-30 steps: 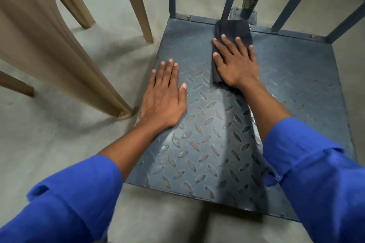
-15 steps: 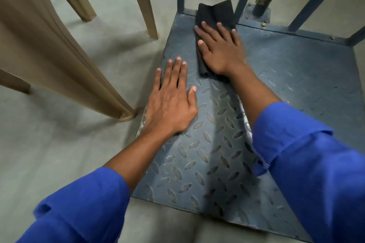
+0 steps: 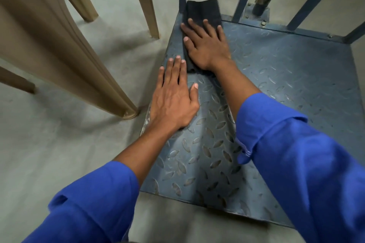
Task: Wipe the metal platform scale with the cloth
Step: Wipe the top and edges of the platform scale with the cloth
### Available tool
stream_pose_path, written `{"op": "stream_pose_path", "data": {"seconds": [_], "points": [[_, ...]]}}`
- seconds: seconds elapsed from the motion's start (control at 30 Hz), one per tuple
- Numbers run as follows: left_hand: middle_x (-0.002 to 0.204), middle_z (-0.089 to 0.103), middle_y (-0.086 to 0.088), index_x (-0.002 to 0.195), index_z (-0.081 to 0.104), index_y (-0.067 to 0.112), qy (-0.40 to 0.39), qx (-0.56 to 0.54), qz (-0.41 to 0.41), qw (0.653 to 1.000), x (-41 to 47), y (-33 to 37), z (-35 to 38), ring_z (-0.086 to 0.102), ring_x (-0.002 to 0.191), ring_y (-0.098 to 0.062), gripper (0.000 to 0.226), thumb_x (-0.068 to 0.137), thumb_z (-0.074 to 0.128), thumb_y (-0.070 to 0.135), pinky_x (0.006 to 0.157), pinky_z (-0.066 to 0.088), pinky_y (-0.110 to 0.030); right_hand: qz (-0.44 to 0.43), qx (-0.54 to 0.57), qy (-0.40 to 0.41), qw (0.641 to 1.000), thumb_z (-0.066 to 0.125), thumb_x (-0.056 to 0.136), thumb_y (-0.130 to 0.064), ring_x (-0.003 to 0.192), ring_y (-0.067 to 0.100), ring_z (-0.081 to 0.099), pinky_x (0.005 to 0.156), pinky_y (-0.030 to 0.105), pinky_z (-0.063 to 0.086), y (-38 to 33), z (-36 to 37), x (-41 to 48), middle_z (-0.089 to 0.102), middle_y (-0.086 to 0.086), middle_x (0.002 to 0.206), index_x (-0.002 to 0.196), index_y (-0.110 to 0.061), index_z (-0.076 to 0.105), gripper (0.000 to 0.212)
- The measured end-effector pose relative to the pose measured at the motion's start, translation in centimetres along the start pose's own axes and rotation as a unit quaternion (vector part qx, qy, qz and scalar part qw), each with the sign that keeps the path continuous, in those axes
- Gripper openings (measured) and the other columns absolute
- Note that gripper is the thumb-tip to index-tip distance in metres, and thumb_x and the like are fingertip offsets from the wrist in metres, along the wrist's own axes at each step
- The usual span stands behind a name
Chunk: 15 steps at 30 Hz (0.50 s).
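Beside a tan chair (image 3: 59, 35) on the grey floor (image 3: 59, 154), my flat right hand (image 3: 207, 45) presses the black cloth (image 3: 203, 10) into the metal scale (image 3: 286, 89)'s far-left corner, my left hand (image 3: 173, 100) open flat at its left edge.

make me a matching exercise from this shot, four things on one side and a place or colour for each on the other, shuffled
Things:
1. cloth
2. left hand
3. right hand
4. chair

Matches:
a. beige, on the floor
b. flat on the bare scale
c. black, at the far left corner
d. pressing on top of the cloth

Pairs: 1-c, 2-b, 3-d, 4-a
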<state>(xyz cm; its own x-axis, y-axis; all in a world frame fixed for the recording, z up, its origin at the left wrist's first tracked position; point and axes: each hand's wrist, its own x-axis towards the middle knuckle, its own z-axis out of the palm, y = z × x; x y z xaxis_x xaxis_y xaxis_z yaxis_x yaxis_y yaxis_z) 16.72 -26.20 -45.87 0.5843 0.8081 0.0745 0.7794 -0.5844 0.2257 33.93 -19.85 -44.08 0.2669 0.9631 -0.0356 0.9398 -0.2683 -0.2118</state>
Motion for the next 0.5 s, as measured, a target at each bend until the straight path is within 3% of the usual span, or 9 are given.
{"op": "stream_pose_path", "data": {"seconds": [0.13,0.27,0.37,0.5], "points": [[0.177,0.009,-0.018,0.168,0.013,0.001,0.006,-0.009,-0.005,1.0,0.0,-0.1,-0.2,0.003,0.165,-0.027,0.076,0.108,0.032,0.044,0.135,0.005,-0.045,-0.11,-0.001,-0.02,0.994,0.017,0.11,-0.056,0.162,0.015,0.005,0.13,0.05,0.0,0.9,0.1,-3.0,0.014,-0.023,0.172,0.162,-0.052,0.018,0.052],[0.178,0.007,-0.016,0.168,0.013,0.002,0.004,-0.015,-0.005,1.0,-0.1,-0.1,-0.1,0.001,0.165,-0.026,0.074,0.11,0.028,0.045,0.135,0.002,-0.044,0.011,-0.007,0.016,1.0,0.017,0.107,-0.061,0.162,0.017,0.005,0.13,0.053,0.0,4.5,-0.2,-3.8,0.013,-0.022,0.172,0.161,-0.054,0.018,0.055],[0.178,0.008,-0.016,0.168,0.014,0.003,0.006,-0.016,-0.007,1.0,0.0,0.0,-0.1,0.003,0.165,-0.026,0.075,0.109,0.028,0.045,0.135,0.004,-0.044,0.072,0.01,0.017,0.997,0.016,0.107,-0.057,0.162,0.021,0.001,0.129,0.056,-0.003,3.1,-0.4,-2.0,0.01,-0.019,0.173,0.162,-0.051,0.016,0.055],[0.177,0.011,-0.017,0.168,0.015,0.002,0.005,-0.019,-0.011,1.0,0.0,-0.1,-0.2,0.006,0.165,-0.027,0.077,0.105,0.03,0.044,0.135,0.006,-0.044,-0.04,-0.007,-0.01,0.999,0.015,0.109,-0.054,0.162,0.02,0.001,0.129,0.054,-0.002,-0.3,0.4,-3.6,0.009,-0.019,0.173,0.163,-0.049,0.014,0.054]]}}
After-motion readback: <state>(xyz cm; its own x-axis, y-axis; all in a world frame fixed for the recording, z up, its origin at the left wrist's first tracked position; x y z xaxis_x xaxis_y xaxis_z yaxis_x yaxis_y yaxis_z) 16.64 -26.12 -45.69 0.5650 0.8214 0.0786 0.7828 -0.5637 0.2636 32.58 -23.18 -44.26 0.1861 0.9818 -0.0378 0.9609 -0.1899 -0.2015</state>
